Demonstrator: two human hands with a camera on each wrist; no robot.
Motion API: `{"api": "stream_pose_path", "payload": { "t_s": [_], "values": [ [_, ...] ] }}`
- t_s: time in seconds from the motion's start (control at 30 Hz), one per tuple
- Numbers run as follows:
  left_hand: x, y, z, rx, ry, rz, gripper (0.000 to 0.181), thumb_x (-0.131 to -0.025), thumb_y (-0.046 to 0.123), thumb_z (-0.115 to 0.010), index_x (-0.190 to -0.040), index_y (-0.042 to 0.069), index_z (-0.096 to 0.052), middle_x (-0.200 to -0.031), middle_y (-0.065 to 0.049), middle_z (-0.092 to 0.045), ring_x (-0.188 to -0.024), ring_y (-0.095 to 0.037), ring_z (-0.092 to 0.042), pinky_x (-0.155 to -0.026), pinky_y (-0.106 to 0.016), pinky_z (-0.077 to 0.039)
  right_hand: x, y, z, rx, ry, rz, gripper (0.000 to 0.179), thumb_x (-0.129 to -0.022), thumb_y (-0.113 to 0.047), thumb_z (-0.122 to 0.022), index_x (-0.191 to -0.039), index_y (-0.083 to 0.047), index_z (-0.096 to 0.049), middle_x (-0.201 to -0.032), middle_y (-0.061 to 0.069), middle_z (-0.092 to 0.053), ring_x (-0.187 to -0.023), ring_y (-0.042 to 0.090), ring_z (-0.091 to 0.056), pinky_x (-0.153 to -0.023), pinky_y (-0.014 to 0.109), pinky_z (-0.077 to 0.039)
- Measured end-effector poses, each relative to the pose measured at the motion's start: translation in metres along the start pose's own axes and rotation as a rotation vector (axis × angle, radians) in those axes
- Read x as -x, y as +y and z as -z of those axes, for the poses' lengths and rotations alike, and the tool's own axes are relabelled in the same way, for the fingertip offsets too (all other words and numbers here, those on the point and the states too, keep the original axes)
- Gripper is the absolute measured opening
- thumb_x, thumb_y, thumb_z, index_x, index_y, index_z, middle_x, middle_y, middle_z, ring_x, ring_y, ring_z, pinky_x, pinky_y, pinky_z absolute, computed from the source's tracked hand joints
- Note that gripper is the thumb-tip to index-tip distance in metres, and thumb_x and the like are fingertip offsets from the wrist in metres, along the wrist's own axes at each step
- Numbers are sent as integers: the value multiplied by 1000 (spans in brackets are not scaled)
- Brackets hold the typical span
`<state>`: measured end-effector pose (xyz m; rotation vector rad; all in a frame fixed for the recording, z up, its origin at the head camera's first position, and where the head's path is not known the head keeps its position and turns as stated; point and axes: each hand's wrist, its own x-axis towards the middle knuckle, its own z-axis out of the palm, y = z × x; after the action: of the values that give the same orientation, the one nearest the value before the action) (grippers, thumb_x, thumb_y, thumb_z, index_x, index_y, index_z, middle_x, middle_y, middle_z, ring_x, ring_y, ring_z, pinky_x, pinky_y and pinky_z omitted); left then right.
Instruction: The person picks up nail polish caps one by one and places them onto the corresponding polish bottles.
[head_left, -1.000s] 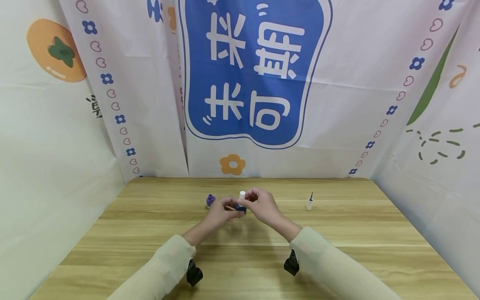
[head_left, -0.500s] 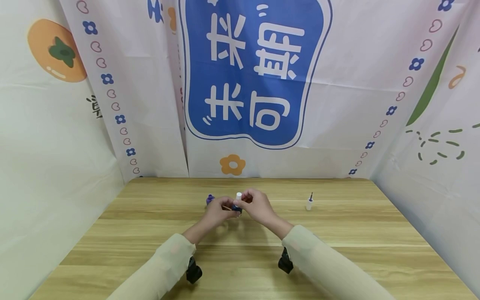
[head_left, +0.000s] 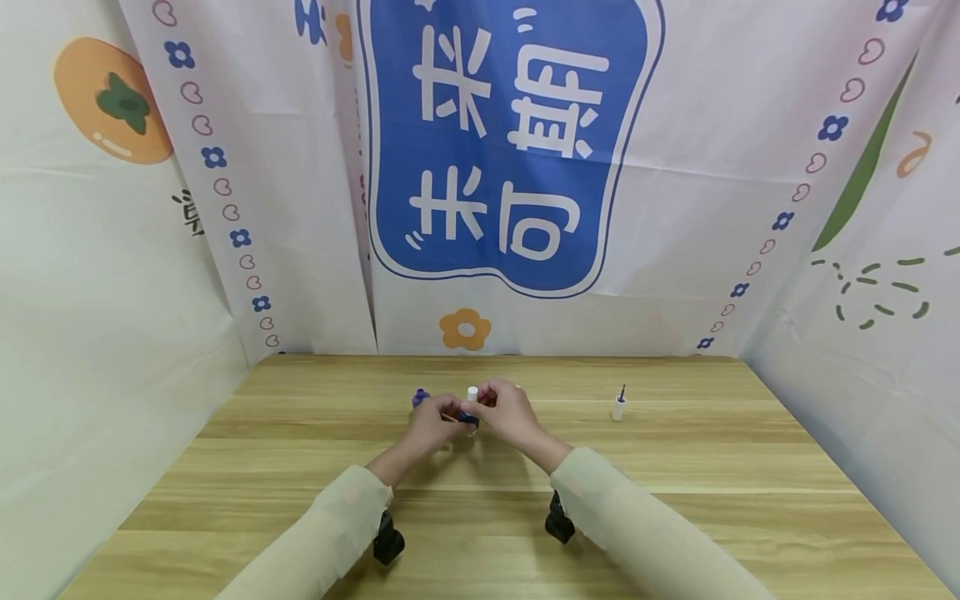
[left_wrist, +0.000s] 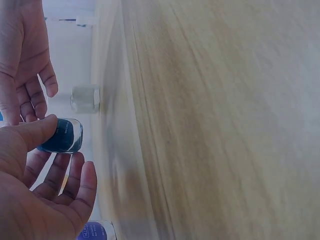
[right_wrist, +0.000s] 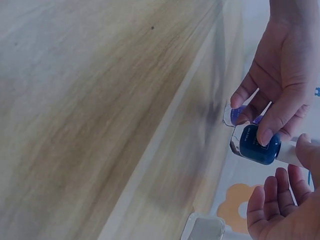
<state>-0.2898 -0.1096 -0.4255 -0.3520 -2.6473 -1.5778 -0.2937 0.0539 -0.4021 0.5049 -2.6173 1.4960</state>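
My left hand [head_left: 427, 432] pinches a dark teal nail polish bottle [right_wrist: 259, 145] between thumb and fingers, a little above the table. On its white cap [head_left: 472, 392] are the thumb and fingers of my right hand [head_left: 512, 417]; the cap sits on the bottle's neck. Just beyond the left hand stands a purple nail polish bottle [head_left: 420, 398] without a cap, partly hidden in the head view. A pale, clear-looking bottle [left_wrist: 86, 98] stands behind the right hand, mostly hidden in the head view.
A white cap [head_left: 618, 408] stands at the right of the wooden table [head_left: 480, 533], its dark brush pointing up. White printed cloth [head_left: 675, 250] hangs behind the table and along both sides. Each wrist bears a black camera.
Both hands' grip on the teal bottle and cap persists, while these have shifted slightly left and down. The right forearm has swung left; the left arm is almost unmoved.
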Motion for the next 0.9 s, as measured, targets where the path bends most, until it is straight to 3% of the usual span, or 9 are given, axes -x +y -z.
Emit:
{"api": "stream_pose_path", "payload": {
  "t_s": [0.9],
  "values": [
    [-4,-10,-1,-64,-1,65,20,-77,9,-82,-91,6,-68,-84,-2,-64,-74,-18,-57,-58,-29,-48,-3,6,-12,52,-3,-2,18,-88,-19,-74,-87,-7,-61,-79,-1,-61,-73,12,-55,-61,25,-47]
  ]
}}
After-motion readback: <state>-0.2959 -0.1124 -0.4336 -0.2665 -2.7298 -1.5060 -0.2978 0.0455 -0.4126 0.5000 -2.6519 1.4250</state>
